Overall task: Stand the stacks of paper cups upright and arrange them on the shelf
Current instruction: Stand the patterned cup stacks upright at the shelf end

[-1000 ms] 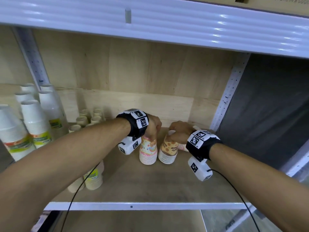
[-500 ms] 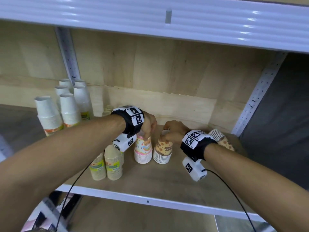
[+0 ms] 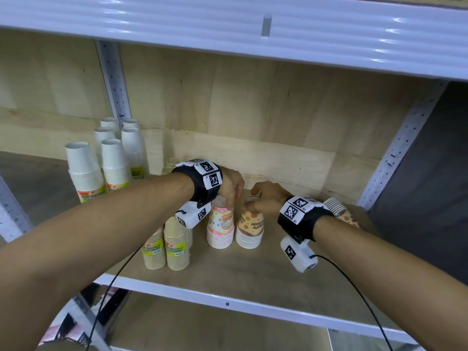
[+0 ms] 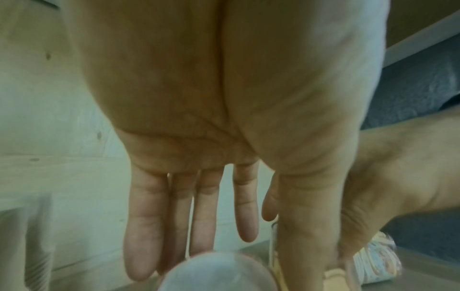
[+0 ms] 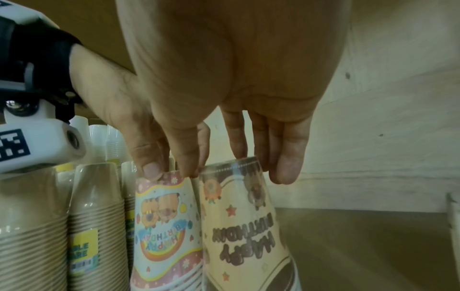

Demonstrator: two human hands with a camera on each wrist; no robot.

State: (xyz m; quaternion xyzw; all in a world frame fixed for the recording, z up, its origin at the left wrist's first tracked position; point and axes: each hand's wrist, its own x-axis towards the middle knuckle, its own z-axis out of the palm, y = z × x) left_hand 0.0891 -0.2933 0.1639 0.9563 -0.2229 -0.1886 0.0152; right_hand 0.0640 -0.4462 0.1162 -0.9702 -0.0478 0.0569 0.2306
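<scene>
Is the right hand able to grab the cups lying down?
Probably yes: the tipped stack lies uncovered right beside the right hand, though that hand must first let go of the orange stack.

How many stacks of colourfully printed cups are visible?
3. A pink stack and a cream stack stand upright side by side mid-shelf; a third stack lies tipped behind the right wrist. Others may be hidden.

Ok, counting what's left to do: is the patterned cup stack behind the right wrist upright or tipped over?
Tipped over: the patterned stack lies on its side on the shelf, its ribbed rims facing sideways.
</scene>
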